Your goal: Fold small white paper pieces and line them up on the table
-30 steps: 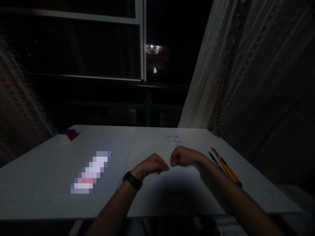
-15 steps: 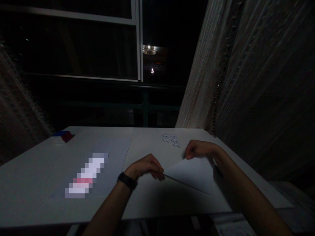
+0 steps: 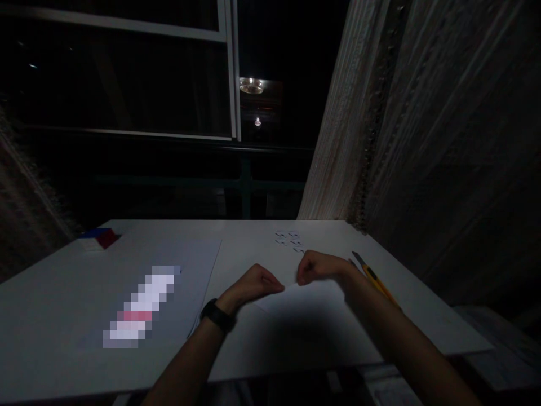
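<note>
A white sheet of paper (image 3: 315,296) is between my hands, low over the table and partly in shadow. My left hand (image 3: 256,285), with a dark watch on its wrist, pinches the paper's upper edge. Close by on the right, my right hand (image 3: 319,266) is bent down with its fingers closed on the same edge. Beyond the hands lie several small paper pieces with dark marks (image 3: 288,239). A yellow utility knife (image 3: 377,280) with its blade out rests just right of my right forearm, which covers part of the area beside it.
On the left of the white table (image 3: 245,242) lies a larger pale sheet (image 3: 198,270), partly under a blurred-out patch. A blue, red and white block (image 3: 98,239) sits at the far left. Curtains (image 3: 333,124) hang behind and to the right, by a dark window.
The paper has shifted left and turned, its pointed corner no longer at my left fingertips. My right hand has moved left toward my left hand, uncovering the utility knife.
</note>
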Demonstrator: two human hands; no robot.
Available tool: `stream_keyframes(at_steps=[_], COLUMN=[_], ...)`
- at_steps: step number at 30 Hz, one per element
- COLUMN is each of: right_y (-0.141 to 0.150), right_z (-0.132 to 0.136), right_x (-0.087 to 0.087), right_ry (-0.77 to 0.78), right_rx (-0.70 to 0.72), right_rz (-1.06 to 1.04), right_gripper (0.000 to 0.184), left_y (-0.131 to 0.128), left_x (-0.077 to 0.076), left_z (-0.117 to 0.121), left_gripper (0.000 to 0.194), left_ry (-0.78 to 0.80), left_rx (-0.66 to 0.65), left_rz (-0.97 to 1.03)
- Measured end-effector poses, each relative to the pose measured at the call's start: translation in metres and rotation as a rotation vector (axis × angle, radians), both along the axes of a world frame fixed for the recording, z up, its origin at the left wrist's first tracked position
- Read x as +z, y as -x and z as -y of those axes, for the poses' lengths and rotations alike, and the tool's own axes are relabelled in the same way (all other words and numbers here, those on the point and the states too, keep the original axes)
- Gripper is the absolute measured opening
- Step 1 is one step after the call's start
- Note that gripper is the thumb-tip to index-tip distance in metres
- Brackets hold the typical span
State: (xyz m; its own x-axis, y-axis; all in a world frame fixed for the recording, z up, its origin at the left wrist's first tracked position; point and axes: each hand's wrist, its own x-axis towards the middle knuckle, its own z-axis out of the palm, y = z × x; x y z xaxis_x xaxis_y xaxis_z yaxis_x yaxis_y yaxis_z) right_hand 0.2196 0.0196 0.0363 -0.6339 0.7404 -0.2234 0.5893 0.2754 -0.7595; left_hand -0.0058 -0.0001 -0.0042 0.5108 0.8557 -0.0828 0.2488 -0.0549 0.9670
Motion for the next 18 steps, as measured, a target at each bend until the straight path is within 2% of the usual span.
stream_keyframes(at_steps=[6, 11, 14, 18], right_y=[0.006, 0.001, -0.012, -0.044], right_z=[-0.003, -0.001, 0.003, 0.008], right_x=[-0.004, -0.003, 0.005, 0.017], right_ry=[0.092, 0.110, 0.111, 0.108], right_rx=[-0.013, -0.027, -0.048, -0.072], right_rz=[-0.096, -0.110, -0.087, -0.076], right_gripper=[0.019, 0.019, 0.020, 0.021], left_y=[0.002, 0.003, 0.009, 0.017], left_x=[0.001, 0.003, 0.002, 0.001], left_z=[0.001, 0.000, -0.002, -0.007], left_gripper=[0.026, 0.024, 0.022, 0.020], left_ry=[0.002, -0.026, -0.045, -0.061], left_rx=[-0.079, -0.054, -0.022, -0.013], left_rz=[-0.013, -0.031, -0.031, 0.002])
